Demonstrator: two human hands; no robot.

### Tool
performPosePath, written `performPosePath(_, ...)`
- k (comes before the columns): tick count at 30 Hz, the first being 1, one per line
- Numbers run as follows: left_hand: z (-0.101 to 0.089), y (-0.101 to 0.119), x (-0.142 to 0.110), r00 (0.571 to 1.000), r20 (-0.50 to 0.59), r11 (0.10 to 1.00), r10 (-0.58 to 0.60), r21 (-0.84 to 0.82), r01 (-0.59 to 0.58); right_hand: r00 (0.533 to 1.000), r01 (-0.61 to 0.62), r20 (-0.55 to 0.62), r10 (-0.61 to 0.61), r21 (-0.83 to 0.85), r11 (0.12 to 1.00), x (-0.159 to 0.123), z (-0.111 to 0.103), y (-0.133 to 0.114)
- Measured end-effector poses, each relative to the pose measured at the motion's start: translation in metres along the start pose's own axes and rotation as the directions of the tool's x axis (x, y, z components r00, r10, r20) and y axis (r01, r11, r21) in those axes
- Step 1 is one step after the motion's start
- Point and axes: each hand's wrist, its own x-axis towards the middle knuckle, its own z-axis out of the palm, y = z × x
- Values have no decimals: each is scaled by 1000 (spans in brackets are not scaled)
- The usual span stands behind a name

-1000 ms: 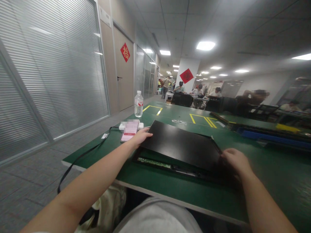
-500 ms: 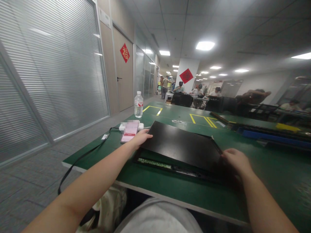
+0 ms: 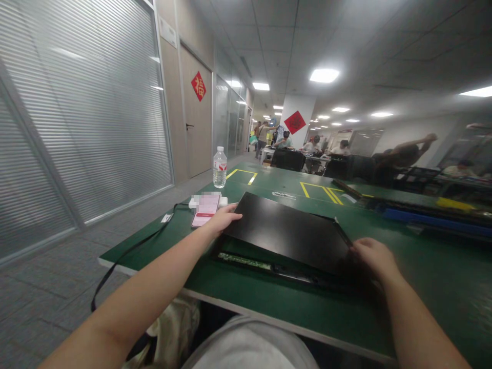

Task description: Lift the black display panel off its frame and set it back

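A flat black panel, like a display screen (image 3: 288, 230), is held slightly raised and tilted over the green table. My left hand (image 3: 226, 219) grips its left edge, thumb on top and the other fingers mostly hidden. Closed on the right edge is my right hand (image 3: 372, 252), its fingertips partly hidden behind the panel. Along the near side, below the panel, lies a narrow green circuit board strip (image 3: 244, 261) joined to a dark bar (image 3: 295, 274). Whether the strip is attached to the panel I cannot tell.
Left of the panel, a phone with a pink screen (image 3: 205, 210) lies by a white object. A water bottle (image 3: 220, 169) stands behind it. A black strap (image 3: 134, 248) hangs over the table's left edge. Long dark parts and a blue piece (image 3: 434, 218) lie at right. People sit farther back.
My hands and the panel stay almost still. The view shifts very slightly. In the background, a person at right raises their arms higher.
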Motion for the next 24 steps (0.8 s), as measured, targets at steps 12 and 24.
performPosePath(12,-8,-14,11,994,-86,923,62,384,-24,999,-23,41,23,6,1000,-2,-1,-3)
performPosePath(24,-10,-18,12,988,-26,789,150,605,-104,999,-24,45,23,23,999,-4,-2,-3)
